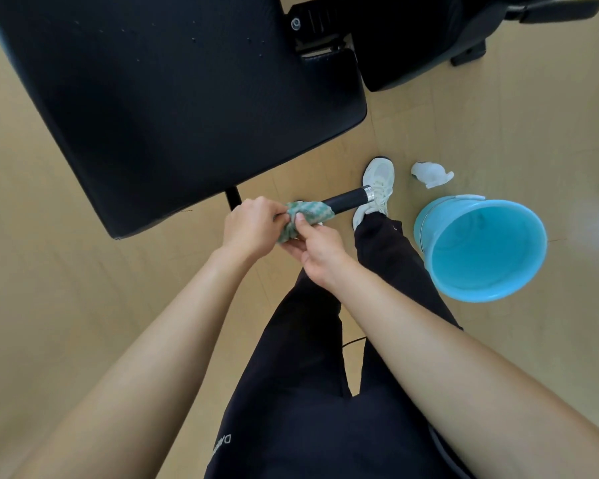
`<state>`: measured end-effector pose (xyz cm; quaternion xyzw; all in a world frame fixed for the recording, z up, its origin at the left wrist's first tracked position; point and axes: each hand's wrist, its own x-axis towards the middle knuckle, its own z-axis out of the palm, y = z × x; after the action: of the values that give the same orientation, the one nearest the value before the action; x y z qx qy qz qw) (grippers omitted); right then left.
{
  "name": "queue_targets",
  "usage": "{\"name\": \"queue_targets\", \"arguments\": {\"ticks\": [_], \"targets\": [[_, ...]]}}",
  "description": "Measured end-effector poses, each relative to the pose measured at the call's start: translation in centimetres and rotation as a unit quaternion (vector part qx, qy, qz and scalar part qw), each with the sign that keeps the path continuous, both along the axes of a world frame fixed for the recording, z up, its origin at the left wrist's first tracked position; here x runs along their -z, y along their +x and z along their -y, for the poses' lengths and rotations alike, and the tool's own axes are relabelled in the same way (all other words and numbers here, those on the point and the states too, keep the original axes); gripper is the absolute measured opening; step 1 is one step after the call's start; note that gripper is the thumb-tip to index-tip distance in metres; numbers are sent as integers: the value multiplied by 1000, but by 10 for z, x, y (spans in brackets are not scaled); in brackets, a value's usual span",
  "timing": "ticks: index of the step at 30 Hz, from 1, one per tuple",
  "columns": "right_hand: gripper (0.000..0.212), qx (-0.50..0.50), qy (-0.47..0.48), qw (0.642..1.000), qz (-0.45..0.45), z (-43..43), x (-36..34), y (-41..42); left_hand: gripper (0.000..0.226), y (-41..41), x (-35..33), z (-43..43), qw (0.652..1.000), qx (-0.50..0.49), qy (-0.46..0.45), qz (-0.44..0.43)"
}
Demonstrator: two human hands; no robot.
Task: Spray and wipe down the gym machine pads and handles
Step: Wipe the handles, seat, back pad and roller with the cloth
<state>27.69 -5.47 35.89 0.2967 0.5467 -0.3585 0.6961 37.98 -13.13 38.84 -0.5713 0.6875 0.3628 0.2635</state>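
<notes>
A large black machine pad [173,98] fills the upper left of the head view. Below its near corner a black handle [348,199] with a silver end cap sticks out to the right. A green and white cloth [305,214] is wrapped around the handle's inner part. My left hand [253,227] grips the cloth's left end. My right hand [317,250] pinches the cloth from below, thumb on top. A white spray bottle [431,174] lies on the floor to the right, apart from both hands.
A light blue bucket [429,223] stands on the tan floor at the right, beside my dark trouser leg [388,250] and white shoe [377,181]. A second black pad [405,39] and machine frame parts sit at the top right.
</notes>
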Motion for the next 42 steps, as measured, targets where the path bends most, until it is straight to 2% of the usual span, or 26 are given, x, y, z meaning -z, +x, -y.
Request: {"name": "queue_targets", "arguments": {"ticks": [5,7,10,13,17,19,21,23,26,30,32,34,37,42], "targets": [[28,20,37,997,-71,-3,20,-39,37,-47,25,6,998,23,50,-31],[30,20,53,992,-109,-2,26,-60,35,-68,41,7,996,40,63,-55],[11,4,68,984,-166,-1,29,-90,27,-98,54,4,992,83,56,-74],[4,-38,82,965,-248,-3,30,-112,23,-112,52,0,991,108,25,-76],[14,-107,39,951,-286,4,18,-130,21,-109,30,-10,993,73,-31,-87],[14,-143,1,950,-279,12,3,-135,21,-108,15,-13,995,55,-22,-84],[19,-172,-40,951,-253,23,-14,-138,18,-106,-1,-11,997,-1,-4,-83],[22,-195,-85,952,-219,37,-30,-142,17,-102,-16,-2,990,-103,10,-96],[21,-236,-161,942,-175,63,-61,-151,17,-98,-43,21,951,-278,24,-134],[24,-307,-233,907,-171,105,-97,-158,14,-99,-81,60,854,-466,9,-233],[23,-326,-251,893,-184,128,-109,-155,13,-100,-99,80,802,-528,0,-279],[21,-327,-258,885,-207,153,-119,-149,13,-99,-113,99,765,-563,-15,-311],[19,-315,-264,871,-268,199,-130,-138,15,-98,-120,132,736,-587,-47,-335],[26,-308,-285,823,-384,279,-146,-124,13,-103,-110,194,726,-604,-94,-314]]}}
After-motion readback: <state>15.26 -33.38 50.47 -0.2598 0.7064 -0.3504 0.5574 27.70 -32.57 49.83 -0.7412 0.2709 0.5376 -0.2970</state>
